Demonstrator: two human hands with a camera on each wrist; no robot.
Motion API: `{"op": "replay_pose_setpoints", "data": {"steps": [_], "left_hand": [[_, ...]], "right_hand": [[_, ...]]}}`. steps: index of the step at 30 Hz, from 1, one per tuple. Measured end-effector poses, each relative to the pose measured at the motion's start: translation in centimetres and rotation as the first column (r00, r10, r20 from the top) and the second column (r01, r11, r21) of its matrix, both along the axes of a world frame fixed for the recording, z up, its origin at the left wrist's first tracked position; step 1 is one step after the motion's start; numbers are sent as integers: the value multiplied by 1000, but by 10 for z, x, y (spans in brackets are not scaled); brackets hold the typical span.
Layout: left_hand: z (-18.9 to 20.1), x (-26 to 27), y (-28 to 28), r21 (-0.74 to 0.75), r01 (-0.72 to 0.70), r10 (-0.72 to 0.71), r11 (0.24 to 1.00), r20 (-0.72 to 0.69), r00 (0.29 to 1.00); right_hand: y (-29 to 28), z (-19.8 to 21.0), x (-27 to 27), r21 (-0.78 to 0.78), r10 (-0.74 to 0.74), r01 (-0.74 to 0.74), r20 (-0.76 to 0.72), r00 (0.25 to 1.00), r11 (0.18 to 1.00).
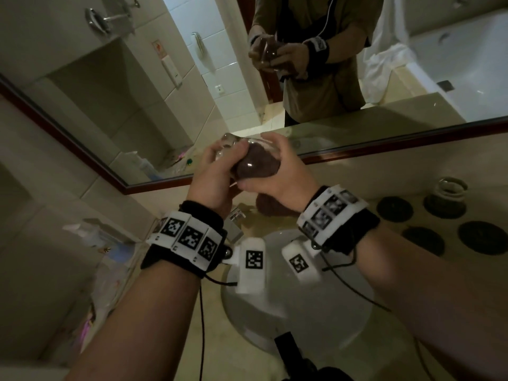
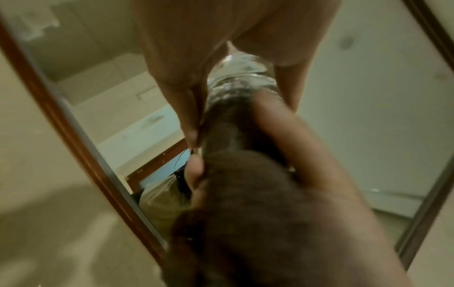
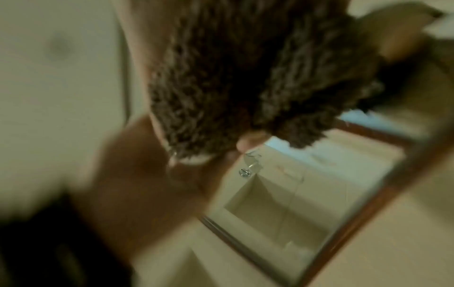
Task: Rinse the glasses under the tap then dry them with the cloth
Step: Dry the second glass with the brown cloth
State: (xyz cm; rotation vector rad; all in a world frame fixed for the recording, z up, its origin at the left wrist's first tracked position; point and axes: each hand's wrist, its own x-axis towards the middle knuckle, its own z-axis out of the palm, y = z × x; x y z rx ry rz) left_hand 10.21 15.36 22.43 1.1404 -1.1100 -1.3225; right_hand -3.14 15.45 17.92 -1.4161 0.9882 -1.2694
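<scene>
A clear drinking glass (image 1: 233, 152) is held up above the sink (image 1: 316, 320), in front of the mirror. My left hand (image 1: 217, 171) grips its base end, fingers curled round the glass (image 2: 236, 81). A dark brown cloth (image 1: 257, 166) is stuffed into the glass, and its tail hangs down below my hands. My right hand (image 1: 277, 171) grips the cloth (image 3: 245, 77) and the rim end of the glass. A second glass (image 1: 448, 193) stands upright on a dark coaster at the right of the counter.
Several dark round coasters (image 1: 479, 237) lie on the counter to the right. The tap (image 1: 236, 218) stands behind the basin, below my hands. A wood-framed mirror (image 1: 357, 152) runs along the wall. Toiletry items (image 1: 90, 235) sit on the counter's left.
</scene>
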Motion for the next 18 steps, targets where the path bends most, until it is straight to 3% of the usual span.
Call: {"op": "replay_pose_setpoints", "data": {"steps": [2, 3, 5, 7, 9, 11, 12, 14, 16, 18], "left_hand": [[1, 2, 3, -41, -1, 2, 999, 37, 999], [0, 3, 4, -57, 15, -12, 998, 44, 999], [0, 6, 5, -48, 44, -43, 998, 23, 999], [1, 8, 4, 24, 81, -82, 996, 8, 997], [3, 4, 5, 86, 96, -97, 992, 11, 995], [2, 2, 1, 63, 47, -48, 997, 23, 999], [1, 2, -1, 30, 22, -23, 999, 27, 999], [2, 4, -2, -26, 0, 2, 1000, 57, 998], [2, 5, -1, -44, 29, -25, 999, 92, 995], [4, 5, -1, -36, 68, -65, 997, 84, 994]], "right_hand": [[-7, -5, -6, 203, 175, -246, 311, 934, 948], [-9, -5, -8, 227, 212, -301, 345, 914, 926], [-5, 0, -10, 155, 163, -194, 193, 968, 969], [2, 8, -8, -51, -5, 1, -85, 996, 999], [8, 13, -4, -283, -174, 73, -350, 921, 956], [9, 11, -2, -328, -221, 92, -385, 896, 940], [7, 8, 0, -284, -184, 93, -315, 931, 954], [2, 6, -2, -44, -3, 2, -23, 1000, 999], [-2, 2, -9, 182, 195, -263, 324, 926, 948], [-6, -2, -15, 234, 248, -370, 423, 872, 899]]}}
